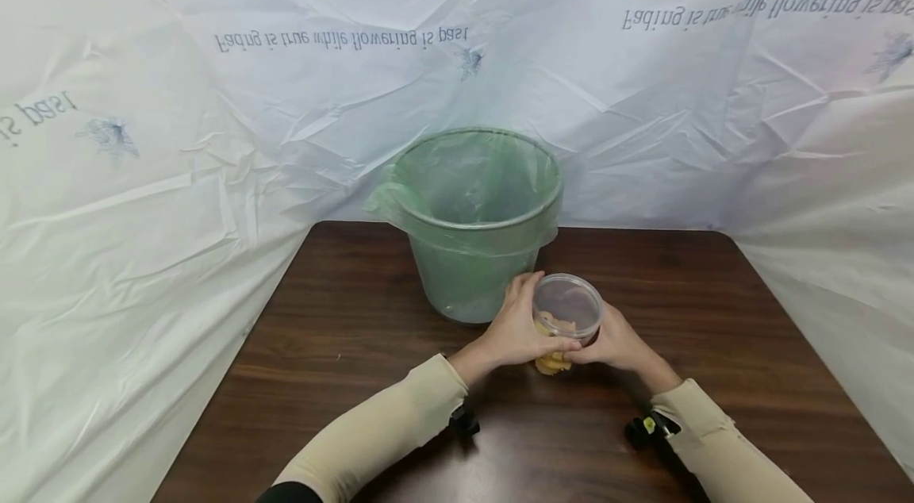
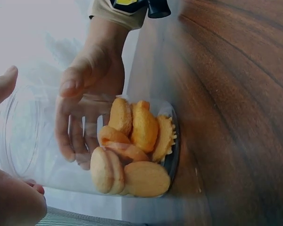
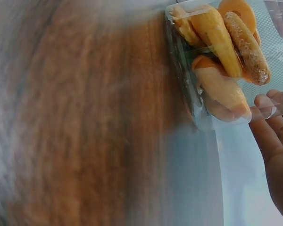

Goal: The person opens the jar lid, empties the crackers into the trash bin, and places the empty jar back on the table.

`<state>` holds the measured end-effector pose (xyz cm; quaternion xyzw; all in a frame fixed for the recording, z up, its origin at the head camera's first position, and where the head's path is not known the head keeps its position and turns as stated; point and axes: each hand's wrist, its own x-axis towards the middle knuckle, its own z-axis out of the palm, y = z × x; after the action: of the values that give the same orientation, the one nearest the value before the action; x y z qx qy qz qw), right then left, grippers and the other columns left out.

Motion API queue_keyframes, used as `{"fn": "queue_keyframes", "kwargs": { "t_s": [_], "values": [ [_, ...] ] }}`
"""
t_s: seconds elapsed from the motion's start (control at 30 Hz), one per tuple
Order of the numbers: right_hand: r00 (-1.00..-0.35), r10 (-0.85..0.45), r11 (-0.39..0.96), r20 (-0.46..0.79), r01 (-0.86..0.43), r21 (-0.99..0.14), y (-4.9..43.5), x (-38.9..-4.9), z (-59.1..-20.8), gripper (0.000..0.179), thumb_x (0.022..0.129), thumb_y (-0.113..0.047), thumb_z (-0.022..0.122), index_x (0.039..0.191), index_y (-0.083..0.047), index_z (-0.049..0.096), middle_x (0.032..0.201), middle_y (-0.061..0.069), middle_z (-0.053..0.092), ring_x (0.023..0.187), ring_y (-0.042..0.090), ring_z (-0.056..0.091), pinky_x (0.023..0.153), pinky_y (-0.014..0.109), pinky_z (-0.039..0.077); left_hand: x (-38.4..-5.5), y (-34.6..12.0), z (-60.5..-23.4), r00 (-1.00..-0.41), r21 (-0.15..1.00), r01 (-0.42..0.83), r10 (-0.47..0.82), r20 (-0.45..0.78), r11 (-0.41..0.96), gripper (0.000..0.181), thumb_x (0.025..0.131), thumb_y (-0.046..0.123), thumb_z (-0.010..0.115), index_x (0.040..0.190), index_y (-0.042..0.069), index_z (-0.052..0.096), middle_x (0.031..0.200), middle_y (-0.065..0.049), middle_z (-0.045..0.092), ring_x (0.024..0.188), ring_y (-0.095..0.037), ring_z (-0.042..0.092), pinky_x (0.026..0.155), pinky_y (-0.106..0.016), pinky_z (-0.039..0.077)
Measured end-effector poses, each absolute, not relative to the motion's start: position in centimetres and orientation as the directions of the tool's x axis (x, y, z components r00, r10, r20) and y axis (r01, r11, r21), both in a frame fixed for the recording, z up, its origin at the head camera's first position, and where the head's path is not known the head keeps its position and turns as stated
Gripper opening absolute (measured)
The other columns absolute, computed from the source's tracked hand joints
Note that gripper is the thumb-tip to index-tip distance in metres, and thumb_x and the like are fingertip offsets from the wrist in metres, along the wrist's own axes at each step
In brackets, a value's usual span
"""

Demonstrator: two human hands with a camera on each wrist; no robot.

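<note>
Left fingers (image 1: 519, 293) and right fingers (image 1: 588, 353) hold jar (image 1: 568, 305); only head view shows bin rim (image 1: 471, 226)

From the head view's centre, a cream left sleeve (image 1: 378, 428) lies toward seven o'clock, edged below by black fabric (image 1: 289, 493); a cream right sleeve (image 1: 728, 439) sits toward four. Small black wrist cameras (image 1: 638, 433); the right one has a yellow patch (image 1: 649, 424).

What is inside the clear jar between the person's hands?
Several tan and orange-yellow biscuit-like pieces are heaped low in the jar. They overlap, so anything covered within the heap cannot be seen, nor an exact count made.
</note>
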<state>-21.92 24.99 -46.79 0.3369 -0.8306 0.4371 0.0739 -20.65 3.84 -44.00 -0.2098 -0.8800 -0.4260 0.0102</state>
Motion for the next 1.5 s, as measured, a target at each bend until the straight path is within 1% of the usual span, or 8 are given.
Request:
{"fn": "queue_keyframes", "kwargs": {
  "t_s": [0.13, 0.23, 0.4, 0.6, 0.93, 1.13, 1.27, 1.5],
  "values": [
    [-0.766, -0.491, 0.383, 0.415, -0.618, -0.686, 25.1, -21.9, -46.8, 0.091, 0.054, -0.009, 0.094, 0.132, 0.008, 0.049, 0.117, 0.021, 0.064, 0.104, 0.036, 0.061, 0.088, 0.032, 0.05, -20.9, 3.5, -43.9, -0.9, 0.751, 0.399, 0.382, 0.211, 0.525, 0.115, 0.066, 0.048, 0.088, 0.154, 0.013, 0.024, 0.152, -0.008, 0.029, 0.136, -0.022, 0.036, 0.107, -0.041, 0.04],
    [-0.763, -0.498, 0.377, 0.412, -0.618, -0.69, 25.1, -22.0, -46.7, 0.09, 0.054, -0.009, 0.094, 0.131, 0.009, 0.05, 0.117, 0.022, 0.064, 0.104, 0.037, 0.062, 0.089, 0.031, 0.049, -21.3, 3.1, -43.6, -0.884, 0.739, 0.426, 0.415, 0.216, 0.522, 0.112, 0.066, 0.046, 0.088, 0.153, 0.012, 0.025, 0.152, -0.008, 0.031, 0.136, -0.023, 0.038, 0.107, -0.039, 0.04],
    [-0.755, -0.515, 0.375, 0.405, -0.624, -0.685, 25.3, -22.1, -46.3, 0.091, 0.054, -0.009, 0.094, 0.131, 0.01, 0.049, 0.117, 0.022, 0.064, 0.103, 0.037, 0.062, 0.088, 0.033, 0.05, -21.7, 2.5, -43.2, -0.848, 0.705, 0.483, 0.479, 0.228, 0.519, 0.108, 0.068, 0.044, 0.087, 0.152, 0.012, 0.027, 0.15, -0.008, 0.034, 0.133, -0.021, 0.042, 0.107, -0.036, 0.04],
    [-0.747, -0.542, 0.359, 0.385, -0.621, -0.697, 25.5, -22.3, -46.2, 0.091, 0.055, -0.009, 0.093, 0.131, 0.011, 0.049, 0.118, 0.024, 0.063, 0.104, 0.039, 0.061, 0.089, 0.033, 0.05, -22.2, 1.9, -43.1, -0.815, 0.702, 0.51, 0.539, 0.211, 0.497, 0.108, 0.069, 0.044, 0.087, 0.153, 0.013, 0.026, 0.152, -0.007, 0.031, 0.136, -0.021, 0.039, 0.109, -0.037, 0.038],
    [-0.723, -0.575, 0.333, 0.384, -0.635, -0.697, 25.7, -22.6, -46.2, 0.092, 0.056, -0.007, 0.093, 0.132, 0.012, 0.046, 0.12, 0.026, 0.061, 0.106, 0.041, 0.06, 0.09, 0.037, 0.05, -24.0, 1.1, -42.4, -0.689, 0.653, 0.636, 0.684, 0.24, 0.412, 0.105, 0.072, 0.037, 0.087, 0.153, 0.013, 0.024, 0.155, -0.006, 0.027, 0.139, -0.02, 0.034, 0.111, -0.036, 0.036],
    [-0.718, -0.579, 0.315, 0.386, -0.635, -0.705, 25.6, -22.7, -46.2, 0.093, 0.055, -0.005, 0.093, 0.133, 0.013, 0.045, 0.121, 0.027, 0.061, 0.106, 0.042, 0.059, 0.09, 0.035, 0.05, -24.7, 0.9, -41.9, -0.643, 0.632, 0.672, 0.727, 0.24, 0.386, 0.107, 0.072, 0.037, 0.087, 0.153, 0.011, 0.024, 0.155, -0.007, 0.026, 0.141, -0.02, 0.031, 0.113, -0.034, 0.033],
    [-0.707, -0.587, 0.306, 0.395, -0.645, -0.7, 25.6, -22.8, -46.3, 0.095, 0.054, -0.004, 0.093, 0.133, 0.013, 0.044, 0.121, 0.027, 0.06, 0.104, 0.042, 0.058, 0.089, 0.034, 0.05, -25.0, 0.9, -41.8, -0.628, 0.605, 0.688, 0.747, 0.22, 0.4, 0.106, 0.073, 0.04, 0.086, 0.153, 0.011, 0.024, 0.154, -0.008, 0.028, 0.14, -0.02, 0.034, 0.112, -0.033, 0.034],
    [-0.695, -0.598, 0.273, 0.4, -0.645, -0.713, 26.0, -23.3, -47.6, 0.099, 0.054, -0.005, 0.094, 0.136, 0.013, 0.042, 0.124, 0.028, 0.058, 0.108, 0.045, 0.056, 0.095, 0.03, 0.047, -25.6, 1.0, -42.1, -0.583, 0.611, 0.708, 0.781, 0.223, 0.353, 0.105, 0.074, 0.04, 0.085, 0.153, 0.01, 0.023, 0.154, -0.009, 0.028, 0.138, -0.019, 0.035, 0.112, -0.032, 0.034]
  ]
}}
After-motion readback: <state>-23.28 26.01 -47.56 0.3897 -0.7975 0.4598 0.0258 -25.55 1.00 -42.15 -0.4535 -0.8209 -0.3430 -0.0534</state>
